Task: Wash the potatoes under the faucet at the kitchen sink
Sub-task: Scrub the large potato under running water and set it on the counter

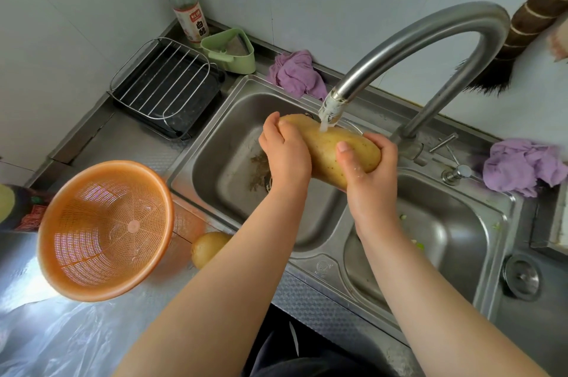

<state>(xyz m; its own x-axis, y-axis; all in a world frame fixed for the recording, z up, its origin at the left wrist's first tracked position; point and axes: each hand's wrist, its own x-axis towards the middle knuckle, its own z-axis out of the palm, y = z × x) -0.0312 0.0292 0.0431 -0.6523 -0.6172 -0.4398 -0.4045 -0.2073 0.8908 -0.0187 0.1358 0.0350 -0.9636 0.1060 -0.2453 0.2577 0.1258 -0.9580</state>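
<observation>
A long yellow potato (325, 146) is held over the left basin of the steel sink (215, 136), right under the faucet (399, 38) spout, and water runs onto its top. My left hand (285, 152) grips its far left end. My right hand (368, 170) grips its near right end, thumb across the skin. A second, rounder potato (206, 247) lies on the counter by the sink's front rim, partly hidden by my left forearm.
An orange plastic colander (101, 229) stands on the counter at left, on clear plastic film. A wire rack on a black tray (166, 87), a green strainer (230, 49) and a vinegar bottle (187, 13) sit behind. Purple cloths (522, 164) lie on the sink's back rim.
</observation>
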